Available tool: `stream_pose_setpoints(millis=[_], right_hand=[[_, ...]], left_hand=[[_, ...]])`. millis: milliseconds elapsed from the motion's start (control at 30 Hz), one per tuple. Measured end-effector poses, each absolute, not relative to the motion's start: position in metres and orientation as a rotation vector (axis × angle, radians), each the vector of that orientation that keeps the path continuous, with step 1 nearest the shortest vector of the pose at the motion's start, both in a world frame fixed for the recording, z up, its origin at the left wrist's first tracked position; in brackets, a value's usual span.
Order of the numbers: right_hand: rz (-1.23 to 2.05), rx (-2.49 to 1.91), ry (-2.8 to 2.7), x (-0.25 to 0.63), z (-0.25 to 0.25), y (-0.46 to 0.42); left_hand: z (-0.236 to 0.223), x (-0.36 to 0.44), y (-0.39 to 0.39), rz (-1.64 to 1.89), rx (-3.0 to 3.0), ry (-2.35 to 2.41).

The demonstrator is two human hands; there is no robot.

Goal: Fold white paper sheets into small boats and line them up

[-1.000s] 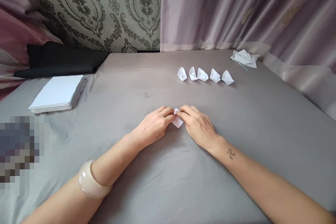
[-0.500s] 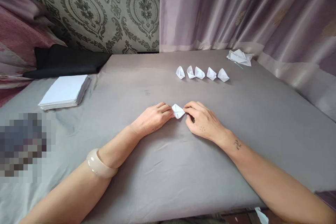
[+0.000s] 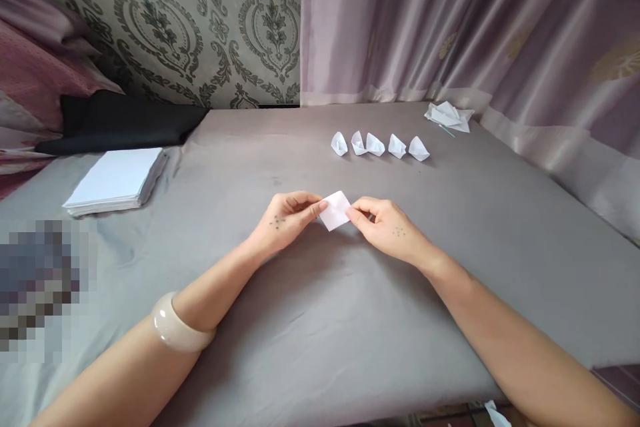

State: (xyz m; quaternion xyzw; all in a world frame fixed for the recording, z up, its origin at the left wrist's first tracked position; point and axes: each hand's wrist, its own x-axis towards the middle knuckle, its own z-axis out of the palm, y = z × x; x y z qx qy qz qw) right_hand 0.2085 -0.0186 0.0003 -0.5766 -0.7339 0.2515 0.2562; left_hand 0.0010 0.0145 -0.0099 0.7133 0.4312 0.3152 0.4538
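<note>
A small folded white paper piece (image 3: pixel 335 210) is held just above the grey cloth-covered table (image 3: pixel 310 340), near its middle. My left hand (image 3: pixel 285 219) pinches its left corner with thumb and fingers. My right hand (image 3: pixel 384 230) pinches its right corner. Both hands are closed on the paper, which faces up as a flat diamond. A pale bangle (image 3: pixel 177 327) sits on my left forearm.
Several finished folded paper pieces (image 3: pixel 379 145) stand in a row farther back. A stack of white sheets (image 3: pixel 117 179) lies at the left, with black cloth (image 3: pixel 120 121) behind it. Crumpled paper scraps (image 3: pixel 449 115) lie at the back right by the curtain (image 3: pixel 450 20).
The paper has been lifted off the cloth and turned flat side up. Both hands have rotated outward, still pinching its two corners.
</note>
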Motion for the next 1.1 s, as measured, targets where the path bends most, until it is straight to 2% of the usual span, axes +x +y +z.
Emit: stream_pose_setpoints(millis=[67,267,400,633,800,1100], right_hand=[[0.805,-1.597,-1.966,0.210,-0.002,-0.015],[0.630,-1.621,-1.974,0.205,-0.019,-0.007],[0.654,-1.635,-1.967,0.202,-0.017,-0.005],[0.722,-1.471,-2.056,0.207,-0.022,-0.003],[0.606,-1.294,-2.185,0.211,-0.027,-0.006],[0.238,-1.308,-2.443,0.209,-0.024,-0.014]], left_hand=[[-0.010,0.002,0.016,0.675,1.685,1.101],[-0.018,0.005,0.024,0.601,2.091,1.283],[-0.019,0.006,0.026,0.548,2.106,1.320],[-0.020,-0.005,0.035,0.525,2.201,1.138],[-0.021,-0.013,0.037,0.527,2.367,0.980],[-0.026,-0.021,0.036,0.494,2.773,0.711]])
